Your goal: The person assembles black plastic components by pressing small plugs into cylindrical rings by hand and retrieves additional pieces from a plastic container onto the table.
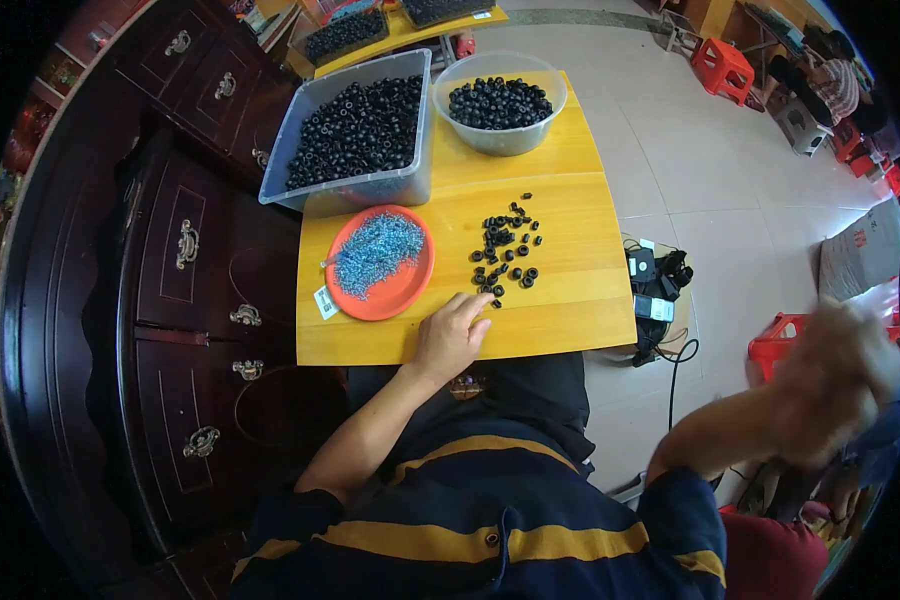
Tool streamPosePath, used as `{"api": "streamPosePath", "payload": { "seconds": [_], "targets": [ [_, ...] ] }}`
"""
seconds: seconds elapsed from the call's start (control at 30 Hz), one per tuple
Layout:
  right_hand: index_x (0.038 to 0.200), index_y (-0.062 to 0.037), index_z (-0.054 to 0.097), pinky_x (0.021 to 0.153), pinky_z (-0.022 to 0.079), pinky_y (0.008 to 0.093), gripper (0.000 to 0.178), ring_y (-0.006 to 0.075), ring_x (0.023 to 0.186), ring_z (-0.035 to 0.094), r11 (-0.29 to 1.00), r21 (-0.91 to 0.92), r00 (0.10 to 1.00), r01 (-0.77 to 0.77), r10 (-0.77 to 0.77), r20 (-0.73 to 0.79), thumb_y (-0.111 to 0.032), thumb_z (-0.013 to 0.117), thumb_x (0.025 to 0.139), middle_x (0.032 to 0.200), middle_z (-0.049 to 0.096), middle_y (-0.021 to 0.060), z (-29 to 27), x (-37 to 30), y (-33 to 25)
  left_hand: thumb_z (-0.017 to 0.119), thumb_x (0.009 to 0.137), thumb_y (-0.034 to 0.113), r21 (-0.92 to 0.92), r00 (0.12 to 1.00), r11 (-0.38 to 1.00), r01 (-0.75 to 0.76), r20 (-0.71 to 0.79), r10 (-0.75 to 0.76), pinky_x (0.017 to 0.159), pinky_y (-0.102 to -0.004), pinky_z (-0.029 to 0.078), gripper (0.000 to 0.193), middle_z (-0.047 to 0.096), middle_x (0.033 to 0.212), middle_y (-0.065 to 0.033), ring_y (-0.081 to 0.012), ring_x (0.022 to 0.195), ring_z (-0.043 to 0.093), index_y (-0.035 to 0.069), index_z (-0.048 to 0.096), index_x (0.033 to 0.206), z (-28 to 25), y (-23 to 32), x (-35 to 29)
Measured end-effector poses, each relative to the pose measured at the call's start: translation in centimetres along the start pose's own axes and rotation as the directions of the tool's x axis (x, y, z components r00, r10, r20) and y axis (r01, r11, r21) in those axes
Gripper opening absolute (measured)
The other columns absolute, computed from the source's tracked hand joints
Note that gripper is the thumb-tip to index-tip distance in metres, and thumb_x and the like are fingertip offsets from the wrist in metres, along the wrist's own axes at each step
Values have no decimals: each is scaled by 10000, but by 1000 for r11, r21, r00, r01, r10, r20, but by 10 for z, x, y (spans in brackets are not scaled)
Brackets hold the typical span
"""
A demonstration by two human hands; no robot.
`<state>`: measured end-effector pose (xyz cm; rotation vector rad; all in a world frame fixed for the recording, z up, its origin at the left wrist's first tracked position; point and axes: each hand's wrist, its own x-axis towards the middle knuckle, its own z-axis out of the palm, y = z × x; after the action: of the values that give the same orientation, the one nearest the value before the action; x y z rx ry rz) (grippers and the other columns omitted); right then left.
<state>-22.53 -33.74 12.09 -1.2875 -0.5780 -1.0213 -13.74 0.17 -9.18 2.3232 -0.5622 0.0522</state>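
My left hand rests on the yellow table near its front edge. Its fingertips touch or nearly touch the closest of the small black ring-shaped parts, which lie loosely scattered; finger and thumb are apart, with nothing visible between them. Left of these parts, an orange-red oval plate bears a heap of small blue-grey metallic-looking pieces. Off to the right, beyond the table, my right hand is raised and smeared by motion. Its fingers cannot be made out, nor whether it holds anything.
A large clear bin and a round translucent tub, both with black parts, stand at the table's far side. Dark wooden drawers line the left. Black devices with cables lie right of the table. Red stools and people are farther right.
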Motion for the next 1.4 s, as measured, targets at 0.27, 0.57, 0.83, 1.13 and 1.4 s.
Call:
{"api": "streamPosePath", "payload": {
  "seconds": [0.27,0.57,0.83,1.13,1.4],
  "targets": [
    [992,-26,691,601,456,207,123,64,709,609,602,-218,624,-768,781,-42,-132,635,967,850,664,2,70,-96,147,703,851,129,121,995,988,-94,-6,96,675,-408,550,257,631,932,-66,-287,788,671,97,681,1105,8,-7,5],
    [960,-20,682,599,507,298,115,192,634,643,566,-530,618,-631,780,98,-98,703,879,832,690,126,114,-178,184,715,846,127,161,995,982,-95,-17,99,667,-397,547,155,644,905,-67,-289,784,672,80,696,992,10,-10,0],
    [971,-80,663,674,534,432,164,336,794,662,527,-772,646,-355,735,204,-164,720,842,911,646,120,138,-203,193,709,847,125,132,994,990,-48,-89,60,688,-394,551,154,657,901,-80,-290,797,676,64,690,987,-4,-28,-31],
    [993,-80,642,637,525,407,195,309,735,649,510,-848,748,-148,619,242,-167,726,840,853,620,108,143,-218,201,697,827,33,-7,958,1000,23,-284,-24,729,-411,544,157,673,925,-134,-348,845,670,28,685,983,-53,-55,-41],
    [1068,-4,593,680,450,218,148,49,744,518,618,-407,684,-673,729,-25,-65,645,943,830,587,-28,145,-241,193,711,826,126,306,969,936,175,-220,-109,685,-452,528,95,673,894,-118,-344,818,668,72,689,901,-116,-114,-28]
  ]
}}
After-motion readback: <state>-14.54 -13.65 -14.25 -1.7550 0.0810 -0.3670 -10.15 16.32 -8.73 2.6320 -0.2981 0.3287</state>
